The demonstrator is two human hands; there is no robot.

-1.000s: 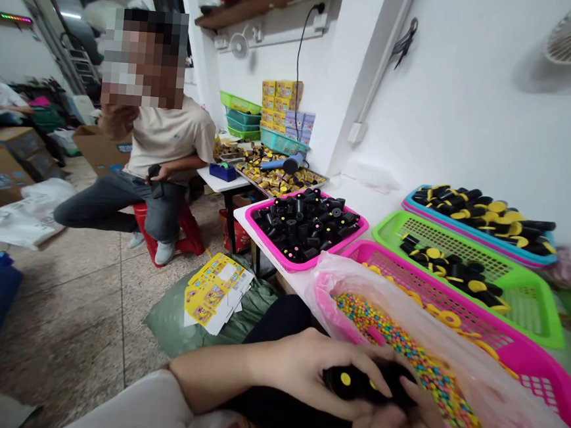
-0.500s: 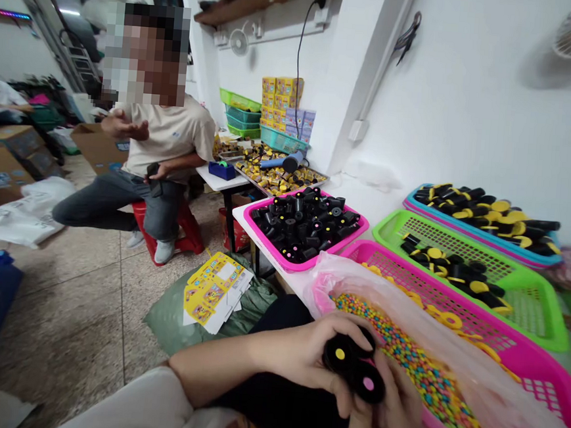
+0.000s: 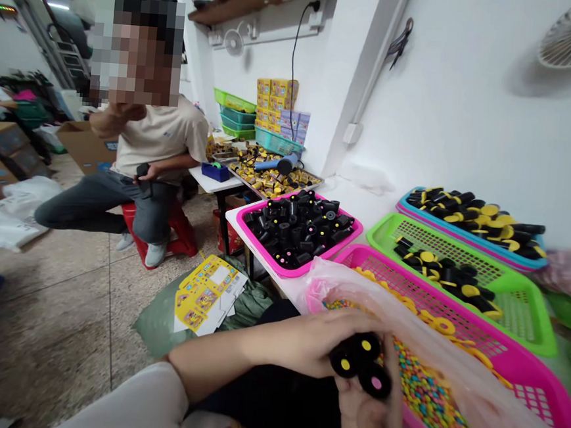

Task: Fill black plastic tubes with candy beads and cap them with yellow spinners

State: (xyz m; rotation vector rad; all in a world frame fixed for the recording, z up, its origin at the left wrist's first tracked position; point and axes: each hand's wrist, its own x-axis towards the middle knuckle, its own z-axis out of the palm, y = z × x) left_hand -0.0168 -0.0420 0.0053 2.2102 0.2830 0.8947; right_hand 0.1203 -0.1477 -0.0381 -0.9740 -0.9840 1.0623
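Note:
Three black plastic cylinders [image 3: 363, 363] are bunched together in my hands, their round ends facing me. Two ends carry a yellow dot and one a pink dot. My left hand [image 3: 312, 341] curls over the cylinders from the left and above. From below and the right, my right hand [image 3: 368, 415] wraps round them, with part of its fingers hidden. Just beyond my hands lies an open plastic bag of small multicoloured candy-like balls [image 3: 432, 394]. A pink basket [image 3: 288, 271] heaped with similar black cylinders [image 3: 298, 231] stands on the table ahead.
A long pink basket [image 3: 531, 395] with yellow rings [image 3: 438, 323], a green basket [image 3: 529, 319] and a blue basket [image 3: 533, 263] of black-and-yellow pieces stand to the right. Flat yellow cartons [image 3: 210, 290] lie on a green sack at left. A person [image 3: 157, 138] sits on a red stool.
A third black cylinder end now shows in my hands, where two showed before. My left fingers have shifted over the top. The seated person's raised hand has moved up to the face.

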